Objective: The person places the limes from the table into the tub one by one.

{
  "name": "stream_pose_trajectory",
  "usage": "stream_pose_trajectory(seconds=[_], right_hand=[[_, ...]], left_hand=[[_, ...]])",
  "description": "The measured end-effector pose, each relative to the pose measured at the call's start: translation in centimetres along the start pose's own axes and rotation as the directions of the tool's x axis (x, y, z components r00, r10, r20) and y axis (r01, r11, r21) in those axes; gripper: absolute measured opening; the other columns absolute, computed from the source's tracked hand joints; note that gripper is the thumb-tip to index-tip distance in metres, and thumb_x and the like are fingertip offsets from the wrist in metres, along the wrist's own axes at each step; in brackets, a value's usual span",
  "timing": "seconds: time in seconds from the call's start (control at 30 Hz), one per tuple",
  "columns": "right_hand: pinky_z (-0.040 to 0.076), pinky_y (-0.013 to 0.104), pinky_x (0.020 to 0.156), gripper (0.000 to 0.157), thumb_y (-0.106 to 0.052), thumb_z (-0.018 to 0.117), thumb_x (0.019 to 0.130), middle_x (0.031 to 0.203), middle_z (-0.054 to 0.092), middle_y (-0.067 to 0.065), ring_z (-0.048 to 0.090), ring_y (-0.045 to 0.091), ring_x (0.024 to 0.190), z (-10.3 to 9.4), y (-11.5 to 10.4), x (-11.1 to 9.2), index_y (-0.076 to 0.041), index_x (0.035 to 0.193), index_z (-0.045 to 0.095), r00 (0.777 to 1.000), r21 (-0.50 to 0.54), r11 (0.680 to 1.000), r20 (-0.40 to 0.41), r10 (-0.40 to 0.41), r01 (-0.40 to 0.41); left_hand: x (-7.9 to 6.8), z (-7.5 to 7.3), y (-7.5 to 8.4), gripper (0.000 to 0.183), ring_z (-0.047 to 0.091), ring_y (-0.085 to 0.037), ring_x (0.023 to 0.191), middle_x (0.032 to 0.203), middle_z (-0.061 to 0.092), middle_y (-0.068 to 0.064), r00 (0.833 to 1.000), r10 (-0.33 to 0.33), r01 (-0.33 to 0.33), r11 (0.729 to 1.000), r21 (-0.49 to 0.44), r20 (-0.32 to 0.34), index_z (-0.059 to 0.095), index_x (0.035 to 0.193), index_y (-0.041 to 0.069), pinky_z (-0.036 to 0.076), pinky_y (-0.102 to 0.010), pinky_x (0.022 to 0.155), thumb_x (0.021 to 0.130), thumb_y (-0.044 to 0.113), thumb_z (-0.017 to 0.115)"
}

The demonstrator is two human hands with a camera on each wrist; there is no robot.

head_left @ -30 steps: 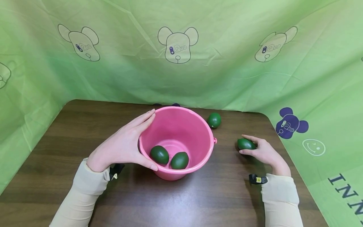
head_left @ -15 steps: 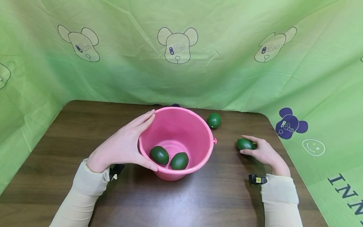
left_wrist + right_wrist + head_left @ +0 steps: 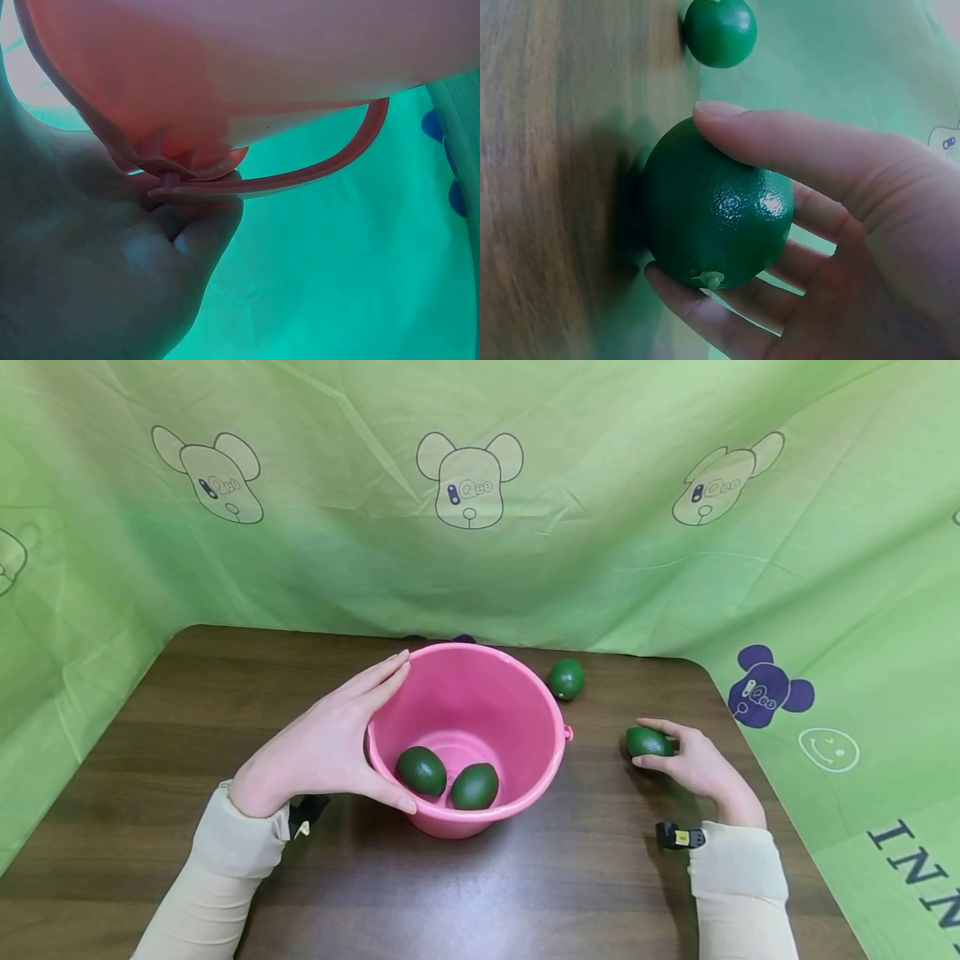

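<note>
A pink bucket [image 3: 465, 693] stands in the middle of the table in the head view, with two dark green avocados [image 3: 422, 771] on its bottom. My left hand [image 3: 330, 735] grips the bucket's left side, thumb over the front rim and fingers along the back rim. In the left wrist view the bucket's handle [image 3: 315, 169] hangs down from a hinge by that hand. Far to the right, my right hand [image 3: 701, 764] holds another avocado [image 3: 716, 210] between thumb and fingers, close to the tabletop; whether it touches the wood I cannot tell.
One more avocado [image 3: 566, 679] lies behind the bucket's right side, near the back edge of the brown wooden table [image 3: 570, 877]. A green cloth [image 3: 337, 577] with bear prints hangs behind the table and along both sides.
</note>
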State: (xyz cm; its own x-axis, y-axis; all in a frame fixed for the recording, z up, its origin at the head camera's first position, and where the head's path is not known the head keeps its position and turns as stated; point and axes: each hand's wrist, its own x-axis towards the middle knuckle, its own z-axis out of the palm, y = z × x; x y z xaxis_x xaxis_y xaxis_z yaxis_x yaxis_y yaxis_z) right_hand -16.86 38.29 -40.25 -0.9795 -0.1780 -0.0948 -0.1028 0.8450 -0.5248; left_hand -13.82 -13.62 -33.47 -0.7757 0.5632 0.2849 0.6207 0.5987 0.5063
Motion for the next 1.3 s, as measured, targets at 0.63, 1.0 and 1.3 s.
stream_pose_trajectory(seconds=[0.63,1.0,1.3], right_hand=[[0.048,0.048,0.085,0.069,-0.033,0.078,0.092,0.130,0.057,0.033,0.059,0.041,0.108,0.2,-0.6,-0.1,-0.002,0.148,0.051,1.000,0.008,1.000,-0.017,0.015,-0.015],[0.048,0.049,0.087,0.071,-0.035,0.077,0.093,0.135,0.054,0.032,0.058,0.042,0.110,0.3,-1.0,-0.1,-0.003,0.150,0.049,1.000,0.028,0.999,-0.018,0.020,-0.020],[0.049,0.047,0.084,0.069,-0.033,0.078,0.093,0.131,0.057,0.030,0.060,0.039,0.106,0.6,-1.1,0.0,-0.004,0.149,0.051,0.999,0.030,0.999,-0.040,-0.012,0.013]], left_hand=[[0.0,-0.1,0.1,0.141,0.015,-0.012,0.151,0.168,0.009,0.011,1.000,0.003,-0.003,1.000,0.008,-0.001,0.024,0.162,0.010,0.034,-0.042,0.114,0.056,0.086,0.077],[0.0,-0.1,0.1,0.141,0.015,-0.013,0.151,0.168,0.009,0.011,1.000,0.003,-0.003,1.000,0.000,0.003,0.024,0.162,0.010,0.034,-0.043,0.114,0.056,0.086,0.077],[0.0,-0.1,0.1,0.141,0.015,-0.013,0.151,0.168,0.009,0.011,1.000,0.005,-0.005,1.000,0.001,0.000,0.025,0.162,0.008,0.034,-0.043,0.114,0.056,0.085,0.078]])
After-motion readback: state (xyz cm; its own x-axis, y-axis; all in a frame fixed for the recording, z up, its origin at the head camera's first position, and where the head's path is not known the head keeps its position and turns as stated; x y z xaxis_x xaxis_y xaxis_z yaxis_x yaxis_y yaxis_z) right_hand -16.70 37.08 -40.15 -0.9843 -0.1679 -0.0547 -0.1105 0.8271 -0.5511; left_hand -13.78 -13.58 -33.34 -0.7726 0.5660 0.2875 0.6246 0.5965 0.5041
